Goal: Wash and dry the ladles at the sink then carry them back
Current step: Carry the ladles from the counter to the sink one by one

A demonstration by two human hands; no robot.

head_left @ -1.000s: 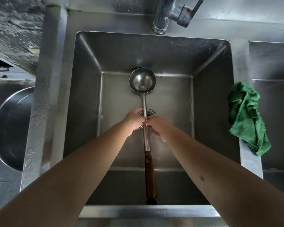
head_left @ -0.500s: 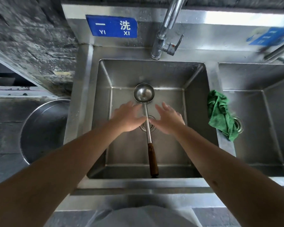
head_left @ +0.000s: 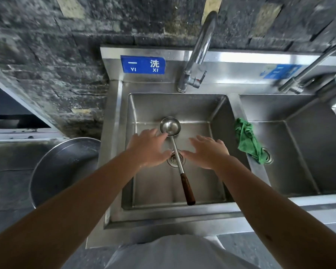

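A steel ladle (head_left: 170, 126) with a dark wooden handle lies in the left sink basin (head_left: 217, 113), bowl toward the back wall and handle end resting against the front wall. My left hand (head_left: 148, 147) hovers above it on the left, fingers spread, holding nothing. On the other side of the shaft my right hand (head_left: 207, 151) is also open and empty. Neither hand touches the ladle's shaft. A green cloth (head_left: 247, 139) hangs over the divider between the two basins.
A tap (head_left: 197, 55) stands behind the left basin, no water running. A second basin (head_left: 299, 152) lies to the right with another tap (head_left: 308, 68). A large steel bowl (head_left: 62, 167) sits to the left of the sink. A dark stone wall is behind.
Both hands held the ladle's shaft a second ago, then let go and spread apart above it. The ladle stays in the basin. The view has pulled back and tilted up.
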